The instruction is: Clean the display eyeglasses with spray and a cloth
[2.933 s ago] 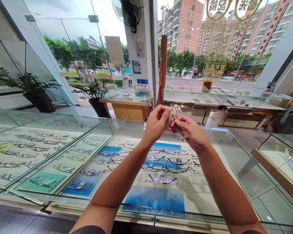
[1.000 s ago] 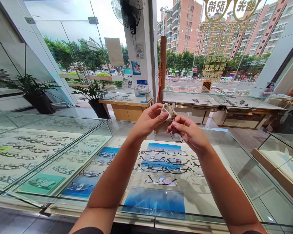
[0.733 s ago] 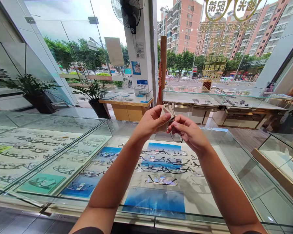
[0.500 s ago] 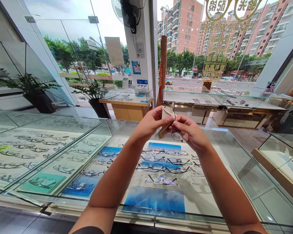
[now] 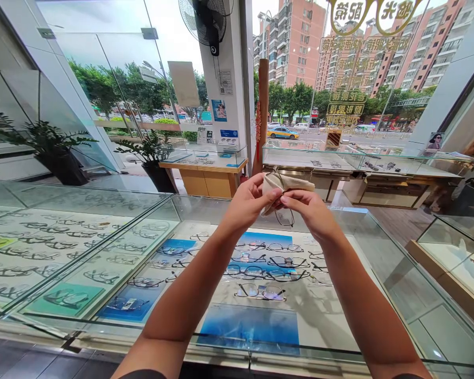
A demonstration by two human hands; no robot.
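Note:
A pair of thin dark-framed eyeglasses (image 5: 285,217) is held up over the glass display case, one lens hanging below my fingers. My left hand (image 5: 248,202) is closed on a beige cloth (image 5: 300,183), pinching it with the thumb on top. The cloth is folded about the upper part of the eyeglasses and spreads out to the right above my right hand (image 5: 308,209). That hand pinches the eyeglasses near their middle, its thumb and fingertips meeting my left hand. Cloth and fingers hide the other lens.
Below my forearms, the glass display case (image 5: 332,321) holds rows of eyeglasses (image 5: 260,291) and blue cards (image 5: 256,323). Another glass case (image 5: 35,237) stands at left. Beyond are a wooden counter (image 5: 205,181), a potted plant (image 5: 158,176) and a window-side showcase (image 5: 308,158).
The cloth, which hung downward between my hands, now sticks out to the right over my right hand. Both hands stay in nearly the same place, still holding the eyeglasses and cloth.

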